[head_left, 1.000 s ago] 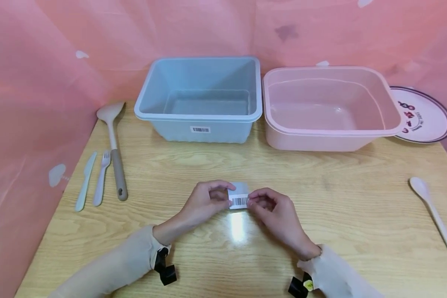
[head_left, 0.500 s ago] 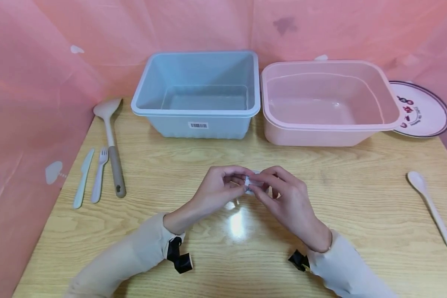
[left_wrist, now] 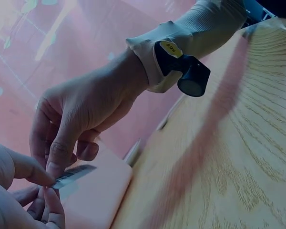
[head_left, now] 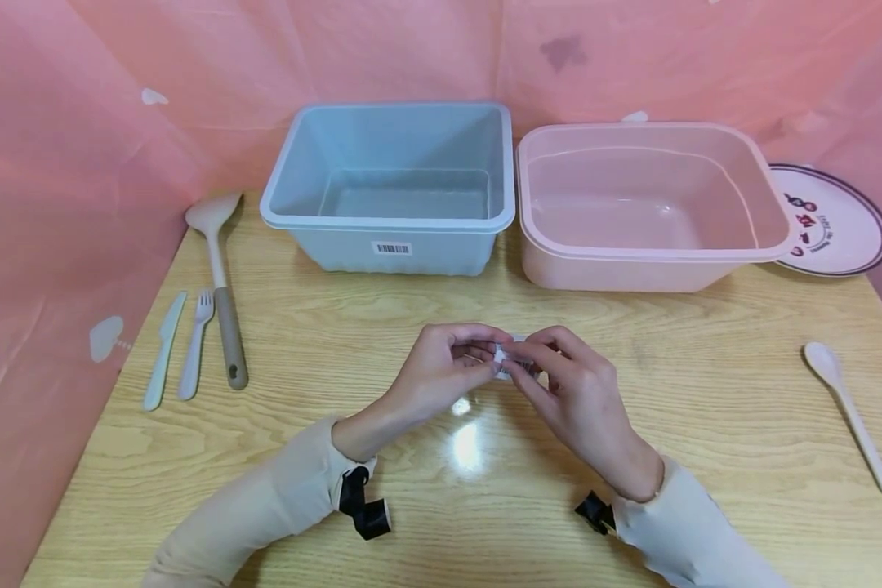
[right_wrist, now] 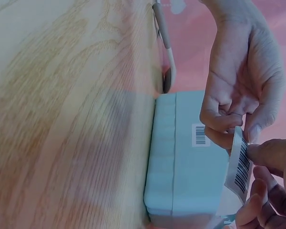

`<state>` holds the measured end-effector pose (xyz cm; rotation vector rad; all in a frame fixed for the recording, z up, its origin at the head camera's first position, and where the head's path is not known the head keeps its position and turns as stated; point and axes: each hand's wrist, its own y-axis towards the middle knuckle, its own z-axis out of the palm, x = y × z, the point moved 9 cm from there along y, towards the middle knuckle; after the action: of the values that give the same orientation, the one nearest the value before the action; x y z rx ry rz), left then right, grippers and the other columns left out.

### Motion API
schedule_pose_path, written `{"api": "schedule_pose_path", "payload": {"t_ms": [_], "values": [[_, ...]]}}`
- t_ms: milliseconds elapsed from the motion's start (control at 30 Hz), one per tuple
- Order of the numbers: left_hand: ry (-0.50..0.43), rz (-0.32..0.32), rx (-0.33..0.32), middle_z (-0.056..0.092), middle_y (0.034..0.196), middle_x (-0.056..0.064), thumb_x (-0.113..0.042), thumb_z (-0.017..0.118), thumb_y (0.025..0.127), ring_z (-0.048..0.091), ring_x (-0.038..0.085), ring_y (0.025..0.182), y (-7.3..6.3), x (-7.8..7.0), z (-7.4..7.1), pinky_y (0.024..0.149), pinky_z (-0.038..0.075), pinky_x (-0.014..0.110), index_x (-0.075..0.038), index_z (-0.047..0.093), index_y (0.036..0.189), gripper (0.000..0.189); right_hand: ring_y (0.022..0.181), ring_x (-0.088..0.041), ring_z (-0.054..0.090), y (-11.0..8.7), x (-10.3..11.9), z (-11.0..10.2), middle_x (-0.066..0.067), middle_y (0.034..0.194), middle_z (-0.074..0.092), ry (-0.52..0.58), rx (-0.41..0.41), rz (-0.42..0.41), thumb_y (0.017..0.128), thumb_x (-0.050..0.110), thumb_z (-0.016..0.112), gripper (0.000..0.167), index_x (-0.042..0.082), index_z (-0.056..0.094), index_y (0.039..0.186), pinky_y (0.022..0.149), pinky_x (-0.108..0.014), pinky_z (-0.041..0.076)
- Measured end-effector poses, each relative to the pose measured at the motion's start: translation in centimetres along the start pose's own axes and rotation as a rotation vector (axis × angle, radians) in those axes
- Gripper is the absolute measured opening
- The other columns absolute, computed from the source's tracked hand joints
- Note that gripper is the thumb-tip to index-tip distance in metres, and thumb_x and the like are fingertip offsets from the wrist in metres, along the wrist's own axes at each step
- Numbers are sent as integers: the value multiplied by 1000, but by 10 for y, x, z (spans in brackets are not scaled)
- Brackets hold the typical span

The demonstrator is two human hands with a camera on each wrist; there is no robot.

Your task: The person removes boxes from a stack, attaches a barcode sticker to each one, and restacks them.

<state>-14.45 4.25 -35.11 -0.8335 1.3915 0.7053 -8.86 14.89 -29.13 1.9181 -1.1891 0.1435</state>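
Note:
A small pale square with a barcode label (right_wrist: pixel 240 164) is held above the table between both hands. My left hand (head_left: pixel 441 371) pinches its left end between thumb and fingers. My right hand (head_left: pixel 576 392) pinches it from the other side, the thumb lying over the barcode face in the right wrist view. Fingers cover much of the square in the head view, where only a slip of white shows. Seen from the left wrist, the barcode strip (left_wrist: pixel 75 175) sticks out past the fingertips at a slant.
Behind the hands stand a blue tub (head_left: pixel 404 249) and a pink tub (head_left: pixel 617 273), with a round plate (head_left: pixel 845 233) at right. A knife (head_left: pixel 163 355), fork (head_left: pixel 194 351) and turner (head_left: pixel 226 318) lie at left on the wooden table (head_left: pixel 338 327); a spoon (head_left: pixel 848 412) lies at right.
Both hands have moved right and a little away from me with the square. The right fingers have shifted from its edge to over it, hiding most of the label in the head view.

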Motion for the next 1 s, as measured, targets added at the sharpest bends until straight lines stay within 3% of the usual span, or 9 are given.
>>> {"api": "schedule_pose_path", "payload": {"t_ms": [300,567,800,1000], "values": [[12,-3,16,69,104,22,5,62,86,63,8,84,-1,-3,1,80,56,23,8,68,108,22,55,-6,44,-1,5,-1,-5,84,64,-14,-4,-57,73,-2,80,16,3,75,88,48,-14,36],[-24,-22,24,69,107,23,6,62,86,65,9,85,-1,-1,1,82,57,26,9,67,109,24,54,-8,47,-1,2,-1,-4,83,65,23,-1,-34,73,-1,80,15,4,75,87,50,-11,37],[-52,-80,-1,71,109,18,-2,60,90,67,9,86,-3,5,-1,80,56,25,4,70,109,22,66,-3,52,2,-4,-1,2,81,65,98,78,6,74,-3,79,16,11,73,82,52,-11,39],[-66,-83,-41,72,107,19,-6,64,91,68,8,85,-1,9,-4,79,56,24,4,71,107,20,70,-3,54,3,-4,1,4,83,64,108,134,-9,76,-3,77,18,12,70,82,52,-13,42]]}}
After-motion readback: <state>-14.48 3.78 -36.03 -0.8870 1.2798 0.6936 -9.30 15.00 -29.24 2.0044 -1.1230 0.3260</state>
